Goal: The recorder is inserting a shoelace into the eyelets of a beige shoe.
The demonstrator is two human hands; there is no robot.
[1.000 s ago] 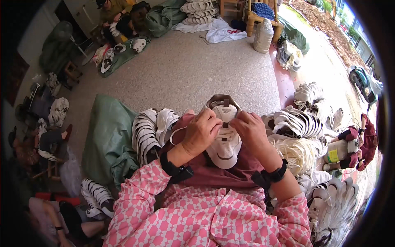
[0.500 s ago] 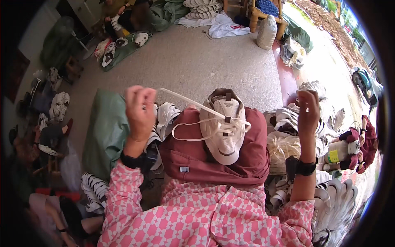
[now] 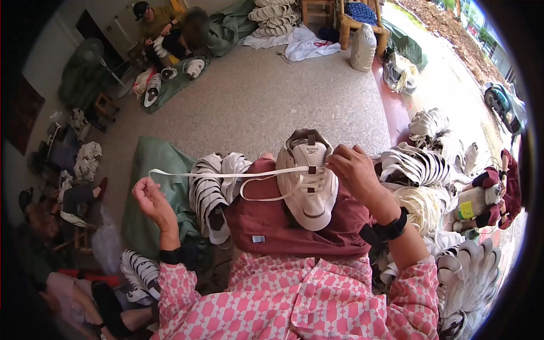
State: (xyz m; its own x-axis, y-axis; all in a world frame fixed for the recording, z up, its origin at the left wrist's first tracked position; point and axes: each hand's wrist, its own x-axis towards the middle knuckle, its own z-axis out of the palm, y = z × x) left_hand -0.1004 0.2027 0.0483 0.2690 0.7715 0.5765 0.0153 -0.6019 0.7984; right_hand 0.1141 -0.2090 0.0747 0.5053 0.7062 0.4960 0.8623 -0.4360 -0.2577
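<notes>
On the maroon cloth (image 3: pixel 294 232) across the lap lies a white sneaker (image 3: pixel 307 178), toe toward the person. Right hand (image 3: pixel 354 170) at the shoe's top eyelets, fingers pinched together on the white lace (image 3: pixel 226 174). Left hand (image 3: pixel 150 198) out wide, closed on the lace's far end, lace stretched taut between them; exact finger grip there is hard to see. Stacked white shoes (image 3: pixel 209 195) just beside the cloth, more stacked shoes (image 3: pixel 416 164) on the right

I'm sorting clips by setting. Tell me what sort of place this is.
Probably an informal shoe-finishing workshop on a speckled concrete floor, open to a street. A white sneaker on the lap is being laced, stacks of white shoe uppers lie around, and another person sits on the floor among shoes.
</notes>
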